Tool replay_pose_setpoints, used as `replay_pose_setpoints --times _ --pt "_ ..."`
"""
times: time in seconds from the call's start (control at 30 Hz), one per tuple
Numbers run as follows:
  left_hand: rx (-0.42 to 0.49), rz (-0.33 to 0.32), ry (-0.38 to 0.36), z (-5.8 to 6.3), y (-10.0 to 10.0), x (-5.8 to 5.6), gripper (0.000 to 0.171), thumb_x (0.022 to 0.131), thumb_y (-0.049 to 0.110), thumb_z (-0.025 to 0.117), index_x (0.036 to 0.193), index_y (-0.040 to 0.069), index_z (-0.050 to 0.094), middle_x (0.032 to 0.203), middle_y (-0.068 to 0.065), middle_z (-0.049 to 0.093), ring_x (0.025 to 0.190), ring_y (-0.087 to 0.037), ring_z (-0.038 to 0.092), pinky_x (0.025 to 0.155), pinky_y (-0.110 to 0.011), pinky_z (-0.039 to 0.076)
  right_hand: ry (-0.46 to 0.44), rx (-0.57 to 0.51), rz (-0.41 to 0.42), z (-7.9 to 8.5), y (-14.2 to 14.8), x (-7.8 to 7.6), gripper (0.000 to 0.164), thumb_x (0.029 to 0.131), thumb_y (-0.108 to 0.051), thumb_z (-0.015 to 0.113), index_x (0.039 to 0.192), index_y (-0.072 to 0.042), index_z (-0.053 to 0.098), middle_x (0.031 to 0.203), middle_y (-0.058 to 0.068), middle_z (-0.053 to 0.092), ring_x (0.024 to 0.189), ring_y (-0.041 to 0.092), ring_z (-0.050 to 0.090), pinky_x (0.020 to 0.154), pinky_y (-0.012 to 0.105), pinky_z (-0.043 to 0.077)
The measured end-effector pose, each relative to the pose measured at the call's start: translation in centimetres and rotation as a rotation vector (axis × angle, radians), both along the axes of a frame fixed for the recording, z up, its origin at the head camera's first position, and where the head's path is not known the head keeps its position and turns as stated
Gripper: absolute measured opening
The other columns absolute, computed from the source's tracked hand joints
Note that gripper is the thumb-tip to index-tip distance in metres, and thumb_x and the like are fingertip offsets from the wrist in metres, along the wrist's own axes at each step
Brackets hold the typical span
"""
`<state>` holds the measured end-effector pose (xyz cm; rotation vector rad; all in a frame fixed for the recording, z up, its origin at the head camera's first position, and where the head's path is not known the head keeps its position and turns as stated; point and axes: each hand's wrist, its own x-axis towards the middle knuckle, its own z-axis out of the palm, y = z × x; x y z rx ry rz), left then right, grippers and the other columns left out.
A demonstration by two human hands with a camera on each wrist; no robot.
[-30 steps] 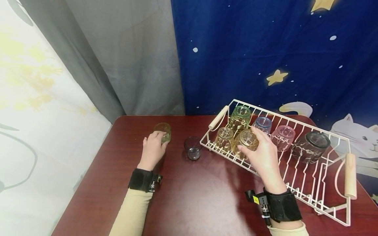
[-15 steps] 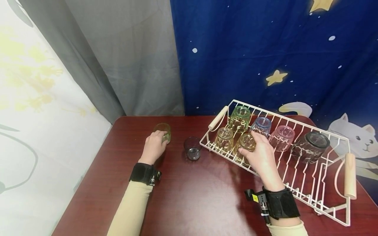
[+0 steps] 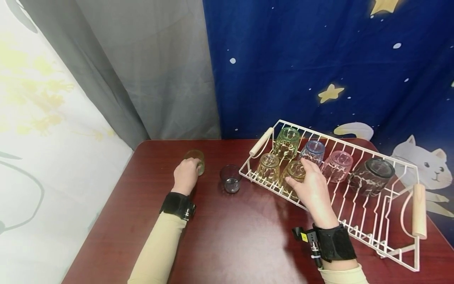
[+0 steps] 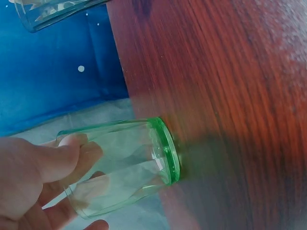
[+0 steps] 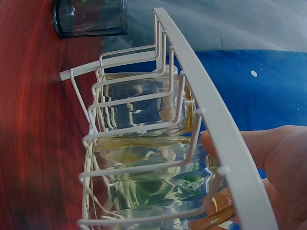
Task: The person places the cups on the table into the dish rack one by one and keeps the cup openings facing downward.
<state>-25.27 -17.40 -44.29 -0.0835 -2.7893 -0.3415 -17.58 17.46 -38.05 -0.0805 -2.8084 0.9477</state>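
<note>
My left hand grips a light green glass at its rim, with the thumb and fingers around the wall in the left wrist view. That glass is upright, its thick base toward the table. My right hand holds an upside-down amber glass at its base, inside the white wire rack. Rack wires cross in front of this glass in the right wrist view. Beside it stands a smaller amber glass, also upside down. A dark grey glass stands upright on the table between my hands.
Other upturned glasses fill the rack: a green glass, a blue glass, a pink glass and a large dark glass. Wooden handles stick up at both rack ends. Curtains hang behind the brown table.
The amber glass under my right hand has sunk slightly lower in the rack. My left hand has turned a little over the green glass, its fingers now more bunched at the rim.
</note>
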Motion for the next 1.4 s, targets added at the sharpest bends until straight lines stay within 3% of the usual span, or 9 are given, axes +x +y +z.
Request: replay_pose_setpoints --times 0.4,0.53,0.67,0.77,0.9,1.0,1.13,1.3,1.4 --pt "0.04 0.001 0.144 0.1 -0.4 0.6 0.007 0.087 0.014 0.07 0.093 0.015 0.073 0.084 -0.004 0.069 0.079 -0.028 0.068 0.058 -0.043 0.054 0.072 -0.021 -0.009 -0.1 -0.1 0.4 0.077 0.083 -0.022 0.072 0.147 0.0 0.035 0.153 0.026 0.033 0.138 0.051 0.03 0.113 0.062 0.026" --pt "0.064 -0.012 0.207 0.7 -0.5 1.2 0.008 0.087 0.014 0.071 0.094 0.014 0.072 0.085 -0.004 0.07 0.08 -0.029 0.069 0.067 -0.043 0.055 0.201 -0.04 -0.008 -0.2 -0.6 0.7 0.073 0.082 -0.017 0.073 0.144 0.001 0.041 0.148 0.027 0.039 0.136 0.05 0.031 0.114 0.061 0.024" --pt "0.091 -0.008 0.25 1.7 -0.1 2.0 0.009 0.088 0.014 0.069 0.097 0.012 0.07 0.091 -0.006 0.071 0.092 -0.028 0.069 0.093 -0.043 0.053 0.285 -0.085 0.006 0.0 -1.4 1.1 0.067 0.082 -0.015 0.072 0.142 -0.003 0.044 0.146 0.025 0.043 0.137 0.047 0.034 0.114 0.06 0.025" --pt "0.15 -0.005 0.28 2.6 0.4 2.8 0.012 0.091 0.014 0.066 0.101 0.01 0.069 0.092 -0.007 0.069 0.092 -0.028 0.067 0.089 -0.043 0.055 0.354 -0.152 -0.006 0.0 -2.1 1.4 0.06 0.083 -0.013 0.071 0.139 -0.007 0.05 0.143 0.021 0.049 0.136 0.041 0.04 0.112 0.057 0.03" --pt "0.257 -0.018 0.331 3.4 1.1 4.1 0.013 0.092 0.015 0.065 0.102 0.008 0.069 0.09 -0.007 0.067 0.081 -0.026 0.066 0.065 -0.042 0.054 0.484 -0.273 -0.026 -0.2 -2.9 1.8 0.049 0.082 -0.006 0.07 0.13 -0.01 0.06 0.128 0.014 0.063 0.12 0.031 0.058 0.102 0.039 0.043" --pt "0.32 -0.031 0.367 3.9 1.6 5.0 0.013 0.092 0.015 0.065 0.102 0.007 0.068 0.089 -0.008 0.067 0.075 -0.024 0.064 0.061 -0.039 0.051 0.533 -0.379 -0.002 -0.4 -3.3 2.0 0.044 0.082 0.001 0.069 0.125 -0.008 0.064 0.119 0.012 0.068 0.109 0.016 0.065 0.096 0.02 0.048" --pt "0.388 -0.061 0.376 4.6 2.2 6.4 0.015 0.092 0.014 0.065 0.103 0.004 0.067 0.09 -0.01 0.067 0.073 -0.023 0.061 0.062 -0.036 0.047 0.474 -0.581 0.086 -0.4 -4.0 2.3 0.044 0.084 0.007 0.066 0.126 -0.003 0.062 0.119 0.01 0.068 0.108 -0.001 0.063 0.097 0.01 0.047" --pt "0.462 -0.105 0.358 5.3 3.2 7.9 0.013 0.094 0.014 0.064 0.102 0.004 0.066 0.091 -0.009 0.067 0.082 -0.023 0.065 0.069 -0.036 0.053 0.301 -0.76 0.156 -0.3 -4.8 2.8 0.049 0.087 0.007 0.063 0.134 -0.003 0.054 0.124 -0.004 0.064 0.116 -0.001 0.059 0.103 0.012 0.044" --pt "0.482 -0.135 0.367 5.6 4.0 8.7 0.013 0.093 0.014 0.064 0.102 0.004 0.065 0.092 -0.009 0.068 0.085 -0.022 0.067 0.073 -0.037 0.055 0.25 -0.794 0.197 -0.5 -5.1 3.0 0.051 0.088 0.004 0.063 0.138 -0.003 0.05 0.132 0.009 0.06 0.119 -0.001 0.057 0.105 0.012 0.042"
